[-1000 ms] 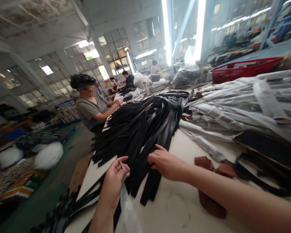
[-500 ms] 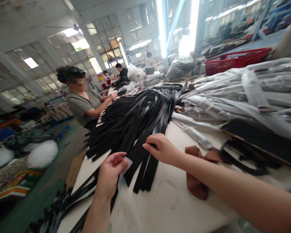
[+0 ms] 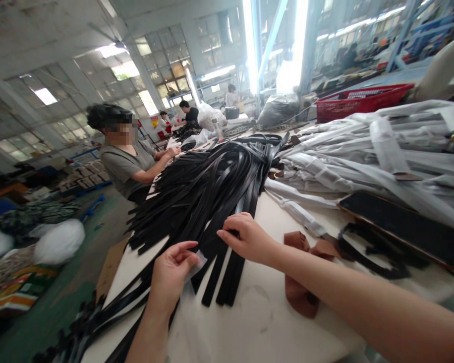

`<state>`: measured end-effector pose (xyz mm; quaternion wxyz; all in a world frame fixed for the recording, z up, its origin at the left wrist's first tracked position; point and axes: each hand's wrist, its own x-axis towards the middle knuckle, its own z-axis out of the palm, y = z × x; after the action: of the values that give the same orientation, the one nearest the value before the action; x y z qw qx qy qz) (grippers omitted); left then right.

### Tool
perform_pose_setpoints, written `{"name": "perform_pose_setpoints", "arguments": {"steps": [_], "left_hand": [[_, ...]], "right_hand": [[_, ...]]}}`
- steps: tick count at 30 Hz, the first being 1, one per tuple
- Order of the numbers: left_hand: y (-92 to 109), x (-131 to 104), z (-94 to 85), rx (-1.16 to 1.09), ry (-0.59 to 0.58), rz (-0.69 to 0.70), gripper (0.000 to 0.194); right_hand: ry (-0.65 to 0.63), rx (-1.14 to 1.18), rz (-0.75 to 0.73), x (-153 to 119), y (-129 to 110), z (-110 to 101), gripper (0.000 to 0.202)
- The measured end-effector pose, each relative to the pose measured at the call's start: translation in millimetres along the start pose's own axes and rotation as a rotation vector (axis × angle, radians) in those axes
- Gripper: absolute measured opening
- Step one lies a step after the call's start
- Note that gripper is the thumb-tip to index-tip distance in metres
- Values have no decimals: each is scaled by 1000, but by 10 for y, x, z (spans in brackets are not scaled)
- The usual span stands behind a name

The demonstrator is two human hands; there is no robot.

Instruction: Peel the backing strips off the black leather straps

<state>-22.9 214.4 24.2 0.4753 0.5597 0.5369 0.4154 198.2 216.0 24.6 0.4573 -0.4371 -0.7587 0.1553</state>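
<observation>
In the head view, my left hand [image 3: 171, 272] pinches a translucent white plastic strip [image 3: 197, 262] between thumb and fingers. The strip's lower part hangs over the pale table. My right hand [image 3: 245, 234] is closed just above the black straps [image 3: 212, 194], thumb and fingers pressed together; what it holds, if anything, is too small or hidden. The straps lie in a thick bundle, looped at the far end, with loose ends pointing towards me. More black straps [image 3: 115, 315] run past the left side of my left wrist and over the table edge.
White-wrapped straps [image 3: 344, 156] are heaped on the right. Nearer lie a long black board-like piece [image 3: 401, 224] and a curled brown strip [image 3: 300, 290]. A red basket [image 3: 363, 101] stands behind. Across the table [image 3: 249, 322], a person in a grey shirt [image 3: 123, 166] works at the left edge.
The view has tilted and shifted slightly. Both hands keep nearly the same pose over the straps, and the plastic strip stays in my left fingers.
</observation>
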Motion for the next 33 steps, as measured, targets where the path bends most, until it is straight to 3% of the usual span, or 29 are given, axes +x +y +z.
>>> {"name": "perform_pose_setpoints", "arguments": {"steps": [18, 28, 33], "left_hand": [[72, -46, 27, 13, 0, 30, 36], [48, -33, 43, 9, 0, 37, 42], [62, -78, 152, 39, -65, 30, 40]], "right_hand": [[-19, -51, 26, -25, 30, 58, 30], [-75, -141, -83, -60, 31, 93, 28], [-147, -201, -166, -97, -35, 109, 23]]}}
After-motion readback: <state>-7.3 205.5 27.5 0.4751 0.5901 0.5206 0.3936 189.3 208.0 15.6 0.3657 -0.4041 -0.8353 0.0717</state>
